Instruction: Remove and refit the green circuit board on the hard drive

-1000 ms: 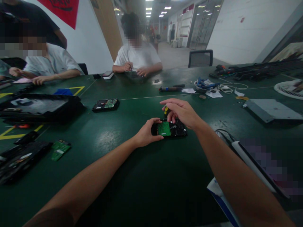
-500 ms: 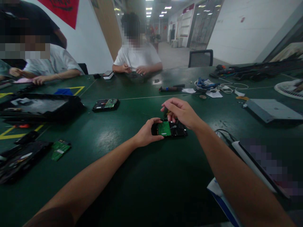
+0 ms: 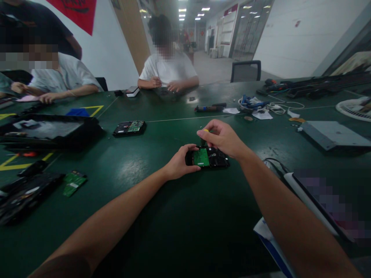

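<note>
A hard drive [image 3: 218,157] lies flat on the green table [image 3: 174,216], its green circuit board [image 3: 201,157] facing up. My left hand [image 3: 182,161] grips the drive's left end, thumb on the near edge and fingers on the far edge. Above the board, my right hand [image 3: 222,137] is closed on a small screwdriver [image 3: 205,131] with a yellow handle end, held roughly upright. The screwdriver's tip is hidden or too small to make out against the drive.
A second hard drive [image 3: 129,128] lies to the far left. Nearer left are a loose green circuit board [image 3: 74,183] and a black device [image 3: 26,193]. A black tray [image 3: 49,131], grey metal box [image 3: 334,135] and cables [image 3: 255,103] surround the workspace. Two people sit across.
My right hand has shifted its fingers and raised slightly, so the screwdriver's yellow end now shows above them. My left hand and the hard drive stay put.
</note>
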A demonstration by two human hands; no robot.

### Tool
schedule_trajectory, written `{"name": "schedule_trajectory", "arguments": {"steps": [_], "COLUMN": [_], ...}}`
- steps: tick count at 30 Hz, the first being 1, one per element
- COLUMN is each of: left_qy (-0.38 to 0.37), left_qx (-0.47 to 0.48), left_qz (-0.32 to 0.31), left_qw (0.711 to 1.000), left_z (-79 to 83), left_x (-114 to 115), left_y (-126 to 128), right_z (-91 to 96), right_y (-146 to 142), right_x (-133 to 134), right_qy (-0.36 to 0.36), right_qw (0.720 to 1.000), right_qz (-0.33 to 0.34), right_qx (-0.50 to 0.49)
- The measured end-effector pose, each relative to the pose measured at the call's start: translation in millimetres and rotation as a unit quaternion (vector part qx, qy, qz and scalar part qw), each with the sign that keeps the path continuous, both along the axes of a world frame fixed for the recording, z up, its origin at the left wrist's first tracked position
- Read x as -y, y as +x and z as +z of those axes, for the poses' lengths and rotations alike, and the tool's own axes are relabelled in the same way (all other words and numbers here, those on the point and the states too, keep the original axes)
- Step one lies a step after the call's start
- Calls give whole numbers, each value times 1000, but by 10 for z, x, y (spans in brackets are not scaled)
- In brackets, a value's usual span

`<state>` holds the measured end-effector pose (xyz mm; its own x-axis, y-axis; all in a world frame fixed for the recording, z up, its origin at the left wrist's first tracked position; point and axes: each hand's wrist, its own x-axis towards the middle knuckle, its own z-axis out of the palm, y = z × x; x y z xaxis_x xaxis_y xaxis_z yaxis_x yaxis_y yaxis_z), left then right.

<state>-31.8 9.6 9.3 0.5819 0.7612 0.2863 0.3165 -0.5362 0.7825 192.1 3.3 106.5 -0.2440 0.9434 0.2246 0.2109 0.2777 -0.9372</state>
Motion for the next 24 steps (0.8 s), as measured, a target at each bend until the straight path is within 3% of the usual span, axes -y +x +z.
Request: {"name": "schedule_trajectory", "arguments": {"steps": [8,17,24], "left_qy": [-1,2,4], "left_qx": [-6,-2,-2], "left_qz": [3,1,3], "left_qw": [1000,1000,1000], "left_z": [-12,-18,-14], "left_x": [-13,-7,-7], "left_y": [-2,-7,-2], "right_z": [42,-1,15], "right_y": [-23,-4,-31], "right_x": [1,-4,-11], "right_qy": [-24,13,-20], "right_qw": [998,1000,998], "right_qz": [50,3,42], "right_qx": [-40,-1,-46]}}
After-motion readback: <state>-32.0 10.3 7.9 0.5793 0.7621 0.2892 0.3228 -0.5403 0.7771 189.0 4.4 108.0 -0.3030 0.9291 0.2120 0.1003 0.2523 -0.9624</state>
